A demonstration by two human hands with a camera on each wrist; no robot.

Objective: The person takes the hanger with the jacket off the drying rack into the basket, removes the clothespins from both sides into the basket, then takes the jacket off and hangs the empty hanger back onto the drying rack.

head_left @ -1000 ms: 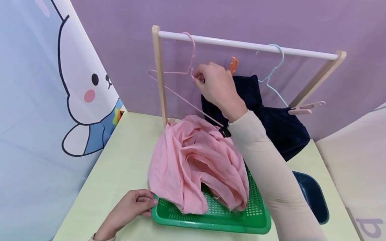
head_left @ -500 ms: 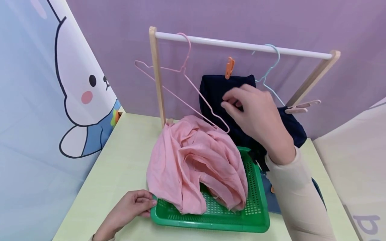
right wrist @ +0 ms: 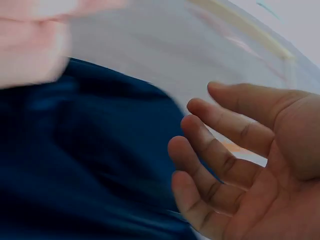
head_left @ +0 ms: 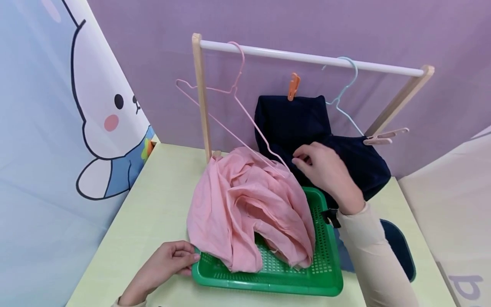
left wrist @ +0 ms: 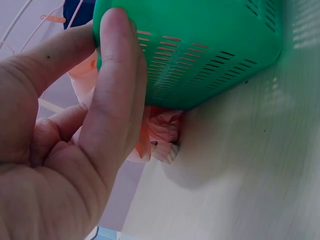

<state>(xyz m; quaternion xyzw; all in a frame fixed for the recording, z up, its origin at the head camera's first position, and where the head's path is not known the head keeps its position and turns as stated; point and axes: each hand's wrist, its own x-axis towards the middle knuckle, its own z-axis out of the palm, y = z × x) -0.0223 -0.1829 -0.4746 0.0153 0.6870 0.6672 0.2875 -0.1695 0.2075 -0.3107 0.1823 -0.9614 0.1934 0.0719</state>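
My left hand (head_left: 168, 266) pinches the near left corner of a green plastic basket (head_left: 268, 286) between thumb and fingers; the left wrist view shows the same hand (left wrist: 95, 95) on the rim. Crumpled pink cloth (head_left: 218, 217) fills much of the basket and spills over its left side. Loosely curled and holding nothing, my right hand (head_left: 326, 168) hovers in front of dark navy fabric (head_left: 293, 117), right of a pink hanger (head_left: 257, 123). That hanger tilts on the rail, its lower right end at the pink cloth. The right wrist view shows the fingers (right wrist: 200, 142) apart.
A white rail (head_left: 284, 54) on wooden posts (head_left: 202, 98) spans the back. A light blue hanger (head_left: 339, 100) hangs to the right. An orange clothespin (head_left: 293, 86) and a pale pink clothespin (head_left: 383, 137) clip the navy fabric. A dark blue bin (head_left: 399, 249) stands right.
My right hand has let go of the pink hanger and moved down and right. The released hanger now tilts down to the right. My left hand has stayed on the basket.
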